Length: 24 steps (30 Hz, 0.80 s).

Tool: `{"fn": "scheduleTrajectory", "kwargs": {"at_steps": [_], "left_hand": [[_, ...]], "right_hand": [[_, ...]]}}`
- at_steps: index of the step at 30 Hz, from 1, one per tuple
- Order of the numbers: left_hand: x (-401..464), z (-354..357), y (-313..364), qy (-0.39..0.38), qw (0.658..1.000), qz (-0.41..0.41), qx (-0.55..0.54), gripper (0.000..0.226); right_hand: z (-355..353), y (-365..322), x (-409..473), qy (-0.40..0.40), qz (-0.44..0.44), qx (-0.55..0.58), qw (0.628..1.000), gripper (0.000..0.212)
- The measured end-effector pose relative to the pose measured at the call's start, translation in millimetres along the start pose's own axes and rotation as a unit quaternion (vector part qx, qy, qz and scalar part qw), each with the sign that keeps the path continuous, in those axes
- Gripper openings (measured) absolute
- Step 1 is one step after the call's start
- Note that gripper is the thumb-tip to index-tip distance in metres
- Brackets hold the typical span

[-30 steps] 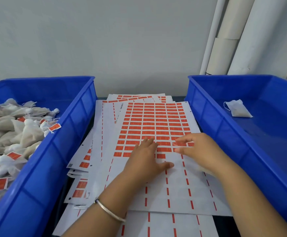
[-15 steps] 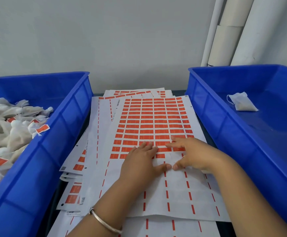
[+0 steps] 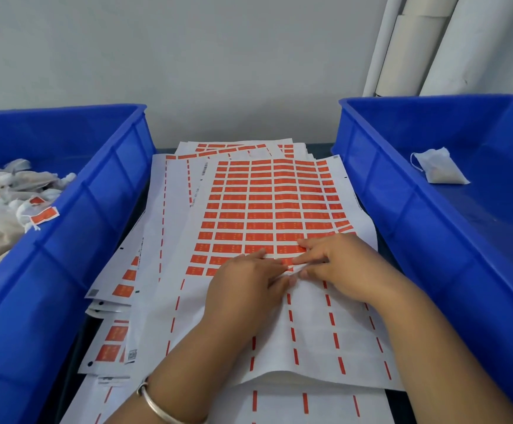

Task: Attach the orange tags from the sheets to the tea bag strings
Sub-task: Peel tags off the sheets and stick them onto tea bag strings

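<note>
Orange tags (image 3: 258, 228) on the top sheet (image 3: 310, 332), frame centre, look thin, light and floppy; best lifted by a corner. Left hand (image 3: 243, 289) presses flat; right hand (image 3: 338, 267) fingers (image 3: 302, 243) pinch at one tag's edge.

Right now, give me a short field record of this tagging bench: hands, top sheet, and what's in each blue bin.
left hand: flat on the top sheet, holding it down
right hand: fingers picking at an orange tag on the lowest remaining row
top sheet: near rows already stripped, far rows full
left bin: heap of tea bags, some tagged
right bin: one tea bag, no tag visible
</note>
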State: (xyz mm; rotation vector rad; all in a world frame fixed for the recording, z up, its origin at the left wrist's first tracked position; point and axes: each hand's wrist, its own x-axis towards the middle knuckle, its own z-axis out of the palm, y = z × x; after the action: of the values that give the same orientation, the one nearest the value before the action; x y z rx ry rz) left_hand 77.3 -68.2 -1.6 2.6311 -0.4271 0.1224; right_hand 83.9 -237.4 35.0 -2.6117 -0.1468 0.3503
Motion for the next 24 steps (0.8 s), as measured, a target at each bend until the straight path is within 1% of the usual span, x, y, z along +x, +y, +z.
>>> {"fn": "scheduleTrajectory", "kwargs": {"at_steps": [4, 8, 11, 15, 17, 21, 24], "left_hand": [[3.7, 0.4, 4.5, -0.005, 0.999, -0.043, -0.013, 0.03], [5.0, 1.5, 6.8, 0.002, 0.998, -0.062, -0.014, 0.031], [4.4, 1.4, 6.6, 0.009, 0.998, -0.059, -0.018, 0.031], [3.1, -0.9, 6.4, 0.016, 1.0, 0.0, 0.017, 0.029], [3.7, -1.4, 5.2, 0.02, 1.0, 0.009, 0.014, 0.029], [6.0, 0.9, 5.1, 0.044, 0.999, -0.007, -0.019, 0.029], [8.2, 3.5, 6.2, 0.053, 0.996, -0.048, -0.046, 0.024]], "right_hand": [[0.9, -1.6, 1.7, 0.005, 0.008, -0.008, 1.0, 0.037], [2.5, -3.4, 2.9, 0.009, 0.016, -0.013, 1.0, 0.04], [3.1, -4.0, 3.3, 0.009, 0.018, -0.015, 1.0, 0.039], [4.0, -3.3, 3.0, 0.01, 0.013, -0.009, 1.0, 0.039], [4.3, -2.6, 3.0, 0.01, 0.011, -0.004, 1.0, 0.039], [5.1, -1.2, 3.3, 0.013, 0.004, -0.001, 1.0, 0.039], [6.0, 0.0, 3.9, 0.019, -0.003, 0.007, 1.0, 0.038]]}}
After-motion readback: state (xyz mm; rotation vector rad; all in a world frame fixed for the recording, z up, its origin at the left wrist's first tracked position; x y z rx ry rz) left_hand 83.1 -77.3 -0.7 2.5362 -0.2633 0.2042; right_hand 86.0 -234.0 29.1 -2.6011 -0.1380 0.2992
